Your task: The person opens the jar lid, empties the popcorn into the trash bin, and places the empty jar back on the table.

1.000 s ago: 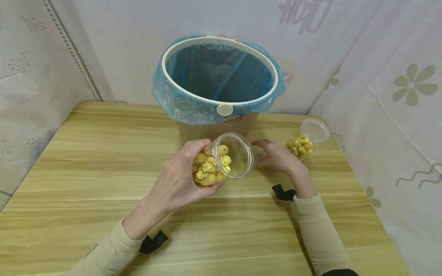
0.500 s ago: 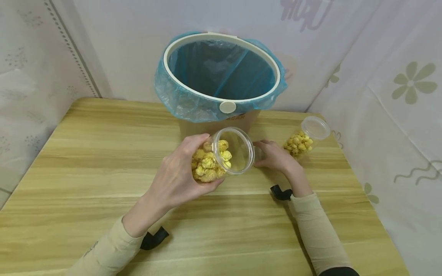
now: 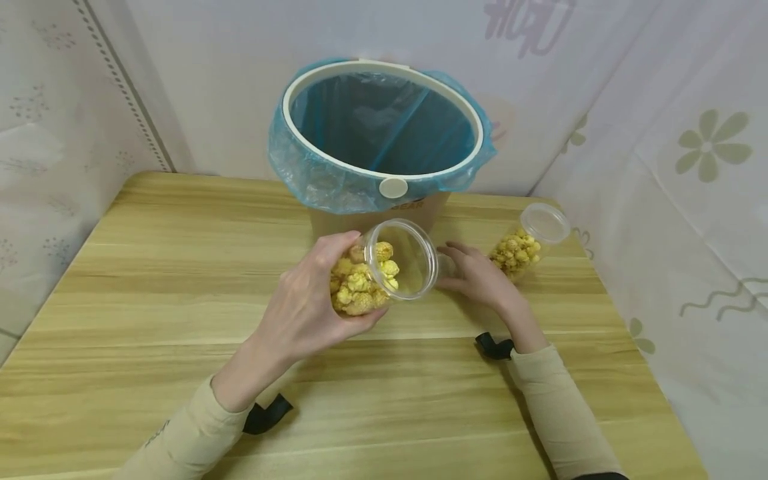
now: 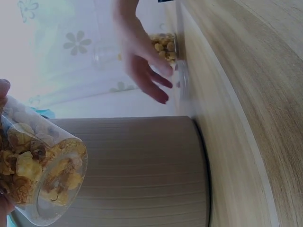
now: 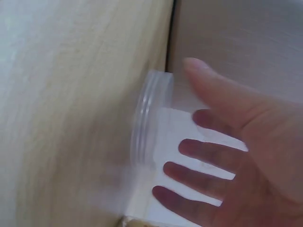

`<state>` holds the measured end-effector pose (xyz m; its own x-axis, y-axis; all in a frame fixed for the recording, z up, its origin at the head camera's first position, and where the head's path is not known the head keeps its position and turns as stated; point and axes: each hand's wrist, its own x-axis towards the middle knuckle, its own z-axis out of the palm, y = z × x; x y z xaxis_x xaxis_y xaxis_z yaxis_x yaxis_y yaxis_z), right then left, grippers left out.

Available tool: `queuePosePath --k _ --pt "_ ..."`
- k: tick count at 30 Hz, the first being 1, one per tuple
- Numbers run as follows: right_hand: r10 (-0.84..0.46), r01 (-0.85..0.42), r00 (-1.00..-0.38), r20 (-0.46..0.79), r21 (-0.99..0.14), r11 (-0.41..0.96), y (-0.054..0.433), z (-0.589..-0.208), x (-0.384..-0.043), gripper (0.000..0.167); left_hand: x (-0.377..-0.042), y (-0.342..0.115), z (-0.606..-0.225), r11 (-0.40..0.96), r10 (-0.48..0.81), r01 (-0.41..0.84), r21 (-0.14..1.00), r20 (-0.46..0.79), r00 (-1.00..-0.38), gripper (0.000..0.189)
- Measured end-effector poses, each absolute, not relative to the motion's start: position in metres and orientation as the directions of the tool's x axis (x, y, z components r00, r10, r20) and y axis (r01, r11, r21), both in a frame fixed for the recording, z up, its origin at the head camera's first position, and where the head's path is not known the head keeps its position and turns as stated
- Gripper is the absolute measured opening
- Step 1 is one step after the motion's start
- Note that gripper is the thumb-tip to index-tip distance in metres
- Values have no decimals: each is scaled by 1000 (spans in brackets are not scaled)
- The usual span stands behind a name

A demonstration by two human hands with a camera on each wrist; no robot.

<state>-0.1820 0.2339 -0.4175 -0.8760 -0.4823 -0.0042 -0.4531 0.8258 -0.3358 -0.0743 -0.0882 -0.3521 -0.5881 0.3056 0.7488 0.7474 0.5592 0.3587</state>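
My left hand [image 3: 303, 297] grips a clear plastic jar [image 3: 433, 267] tilted over to the right, its mouth uncovered. Yellow popcorn [image 3: 360, 290] fills its lower part. The left wrist view shows the jar's round base [image 4: 61, 187], with popcorn against it. To the right of the jar, my right hand [image 3: 477, 277] is low over the table, fingers loosely spread. Beneath those fingers a clear round lid [image 5: 152, 118] lies by the table surface, apart from the thumb in the right wrist view. A second clear jar [image 3: 545, 223] of popcorn stands behind my right hand.
A tan bin [image 3: 354, 227] lined with a blue plastic bag [image 3: 327, 187] stands at the back of the wooden table [image 3: 180, 267], its white oval rim [image 3: 285, 110] facing up. Printed curtains [image 3: 660, 233] hang around the table. A black strap end [image 3: 267, 415] hangs by each wrist.
The tilted jar has risen slightly towards the bin in my left hand. My right hand stays near the lid, its fingers a little more spread.
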Motion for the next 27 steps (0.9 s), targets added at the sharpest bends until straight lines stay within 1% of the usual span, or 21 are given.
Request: queuePosePath --k 8,14,20,27 --pt "-394 -413 -907 151 -505 758 234 -395 -170 61 -74 -90 -350 559 301 748 356 754 -584 96" --pt "-345 -427 -904 253 -565 706 233 -381 -166 55 -73 -91 -349 561 297 744 363 750 -591 97" --pt "-271 -385 -923 275 -642 663 232 -365 -168 46 -73 -94 -347 552 295 750 364 756 -584 98" --pt "-191 -356 -933 306 -701 618 231 -343 -172 43 -74 -97 -343 558 285 749 357 765 -577 98"
